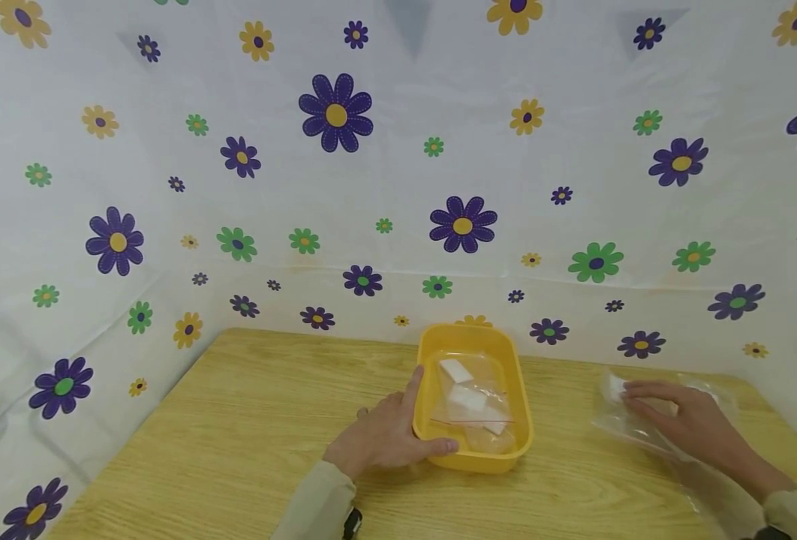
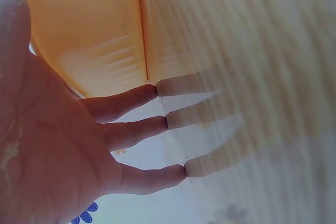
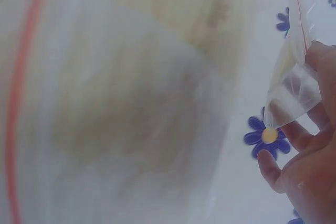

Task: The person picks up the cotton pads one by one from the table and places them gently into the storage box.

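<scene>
Head view: my left hand (image 1: 388, 435) rests against the yellow box (image 1: 479, 463), fingers straight; my right hand (image 1: 689, 416) pinches a clear bag (image 1: 617, 424) right of it, over the surface (image 1: 560, 487) — a light grip and a steady box would serve best. Left wrist view: three fingers reach straight and spread beside the box. Right wrist view: the pinched bag's long axis slants steeply down the frame, red strip lengthwise — its mouth's direction I can't tell.

Left fingers (image 2: 139, 130) are spread; right fingers (image 3: 270, 170) pinch.
</scene>
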Demonstrator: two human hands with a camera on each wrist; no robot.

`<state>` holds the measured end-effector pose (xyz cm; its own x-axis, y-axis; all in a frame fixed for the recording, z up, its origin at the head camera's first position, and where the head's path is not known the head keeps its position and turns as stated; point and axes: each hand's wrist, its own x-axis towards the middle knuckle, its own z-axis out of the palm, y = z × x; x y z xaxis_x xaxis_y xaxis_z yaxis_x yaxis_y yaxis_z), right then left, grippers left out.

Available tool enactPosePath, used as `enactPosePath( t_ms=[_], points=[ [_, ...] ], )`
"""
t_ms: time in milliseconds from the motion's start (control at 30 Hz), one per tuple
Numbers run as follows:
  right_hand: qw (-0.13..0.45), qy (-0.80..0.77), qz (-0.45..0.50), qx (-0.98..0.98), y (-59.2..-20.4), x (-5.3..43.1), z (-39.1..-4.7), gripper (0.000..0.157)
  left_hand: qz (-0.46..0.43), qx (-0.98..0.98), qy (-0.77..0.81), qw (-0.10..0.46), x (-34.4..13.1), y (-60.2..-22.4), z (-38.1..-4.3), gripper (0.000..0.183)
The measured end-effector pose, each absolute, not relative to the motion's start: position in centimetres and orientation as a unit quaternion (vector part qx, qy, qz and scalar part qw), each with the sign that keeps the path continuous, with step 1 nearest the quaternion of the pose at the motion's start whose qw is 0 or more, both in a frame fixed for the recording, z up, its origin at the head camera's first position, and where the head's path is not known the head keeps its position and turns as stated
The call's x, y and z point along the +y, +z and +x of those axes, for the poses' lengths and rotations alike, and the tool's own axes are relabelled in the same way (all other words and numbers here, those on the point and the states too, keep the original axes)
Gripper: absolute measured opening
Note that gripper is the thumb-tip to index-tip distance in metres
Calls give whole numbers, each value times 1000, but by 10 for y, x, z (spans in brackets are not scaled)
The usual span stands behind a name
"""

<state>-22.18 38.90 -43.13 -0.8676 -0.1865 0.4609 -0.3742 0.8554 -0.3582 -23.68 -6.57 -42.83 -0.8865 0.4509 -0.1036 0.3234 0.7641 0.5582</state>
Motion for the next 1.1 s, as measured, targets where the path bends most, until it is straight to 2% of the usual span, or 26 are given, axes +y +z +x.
enactPosePath(
  t_ms=[333, 667, 1100],
  points=[
    [216, 253, 160, -929, -416, 363, -225, 16, 212, 927, 285, 120, -66, -427, -237, 123],
    [255, 249, 197, -913, -404, 332, -227, 17, 212, 924, 295, 116, -65, -427, -236, 122],
    [256, 240, 239, -905, -389, 292, -229, 20, 200, 928, 292, 119, -65, -427, -234, 125]
  ],
)
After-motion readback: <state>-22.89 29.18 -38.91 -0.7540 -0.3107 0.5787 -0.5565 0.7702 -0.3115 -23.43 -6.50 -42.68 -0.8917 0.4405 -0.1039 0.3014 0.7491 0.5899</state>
